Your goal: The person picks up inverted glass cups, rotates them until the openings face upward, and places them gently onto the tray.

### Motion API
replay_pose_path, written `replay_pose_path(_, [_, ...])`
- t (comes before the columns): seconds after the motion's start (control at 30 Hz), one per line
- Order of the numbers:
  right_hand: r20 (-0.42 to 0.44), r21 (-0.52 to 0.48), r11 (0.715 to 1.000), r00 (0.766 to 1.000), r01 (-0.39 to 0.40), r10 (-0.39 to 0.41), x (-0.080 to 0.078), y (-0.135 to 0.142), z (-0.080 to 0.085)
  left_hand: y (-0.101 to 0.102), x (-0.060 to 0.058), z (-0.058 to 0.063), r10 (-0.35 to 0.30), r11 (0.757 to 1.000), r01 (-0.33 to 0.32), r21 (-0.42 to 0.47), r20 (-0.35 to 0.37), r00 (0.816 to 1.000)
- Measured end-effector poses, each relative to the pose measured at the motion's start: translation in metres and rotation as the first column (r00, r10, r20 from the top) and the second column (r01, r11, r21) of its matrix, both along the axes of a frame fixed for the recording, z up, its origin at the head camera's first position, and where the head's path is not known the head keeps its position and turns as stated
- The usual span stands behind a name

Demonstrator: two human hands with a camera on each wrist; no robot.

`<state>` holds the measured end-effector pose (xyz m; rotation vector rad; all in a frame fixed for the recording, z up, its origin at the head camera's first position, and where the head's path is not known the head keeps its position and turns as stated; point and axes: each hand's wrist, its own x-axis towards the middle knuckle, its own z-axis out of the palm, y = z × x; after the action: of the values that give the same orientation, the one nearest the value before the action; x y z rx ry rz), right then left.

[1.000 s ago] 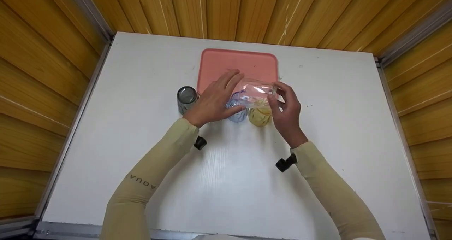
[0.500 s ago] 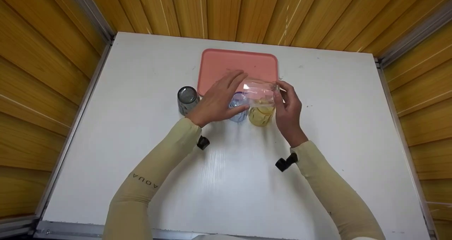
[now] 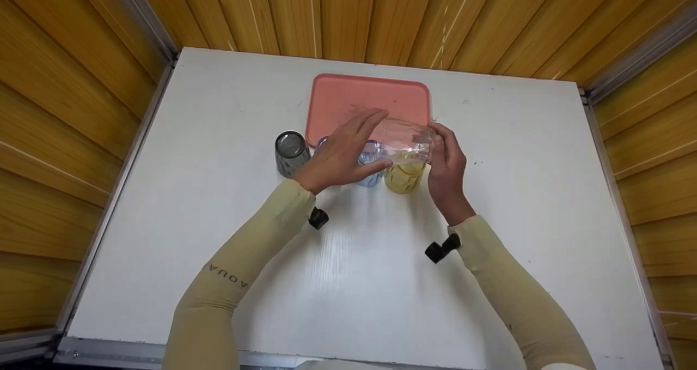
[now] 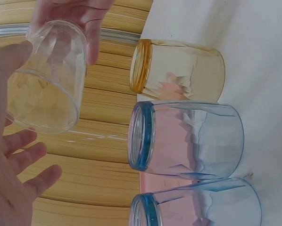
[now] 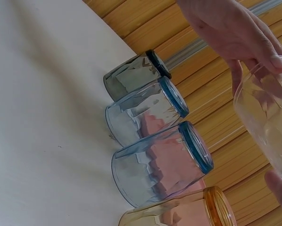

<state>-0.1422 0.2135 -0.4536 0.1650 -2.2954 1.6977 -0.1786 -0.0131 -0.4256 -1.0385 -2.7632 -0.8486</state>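
Observation:
A clear faceted drinking glass [image 3: 407, 144] is held on its side above the table. My right hand [image 3: 448, 160] grips it at the base end, fingers behind and thumb in front. At the mouth end is my left hand [image 3: 344, 153], its fingers extended and its thumb close to the rim. In the left wrist view the mouth of the glass faces the left palm. Below stand upside-down glasses in a row: a yellow glass [image 3: 404, 179], a blue glass [image 4: 193, 139], a second blue glass [image 4: 211, 205] and a grey glass [image 3: 291, 153]. The left hand partly covers the blue ones from above.
A pink tray [image 3: 370, 91] lies behind the row of glasses on the white table [image 3: 348, 283]. Wood-panelled walls [image 3: 348, 16] enclose the table at the back and both sides.
My left hand has shifted slightly to the right along with the clear glass. The right hand has turned the glass a little in its grip. The standing glasses stay put.

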Motion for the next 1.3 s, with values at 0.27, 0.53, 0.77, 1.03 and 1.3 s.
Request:
replay_pose_path(0.27, [0.051,-0.084,0.996,0.998,-0.031,0.035,0.0004,-0.0015,0.002,0.003,0.0016,0.0033,-0.019,0.999,0.016,0.05,0.053,0.998])
replay_pose_path(0.53, [0.103,-0.093,0.995,0.994,-0.034,0.044,-0.0008,-0.0011,0.0037,0.005,0.0011,0.0025,-0.053,0.99,0.047,0.133,0.043,0.998])
replay_pose_path(0.77, [0.102,-0.067,0.997,0.993,-0.048,0.055,0.0002,-0.0014,0.0027,0.0054,0.0014,0.0032,-0.065,0.984,0.066,0.163,-0.016,0.998])
replay_pose_path(1.03, [0.06,-0.004,0.999,0.997,-0.05,0.05,-0.0019,0.0001,0.0008,0.0044,0.0013,0.0037,-0.053,0.984,0.062,0.165,-0.058,0.997])
replay_pose_path(1.3, [0.048,0.02,0.999,0.998,-0.044,0.043,-0.0033,0.002,0.0016,-0.0003,0.0009,0.0046,-0.01,0.99,0.019,0.142,-0.064,0.998])
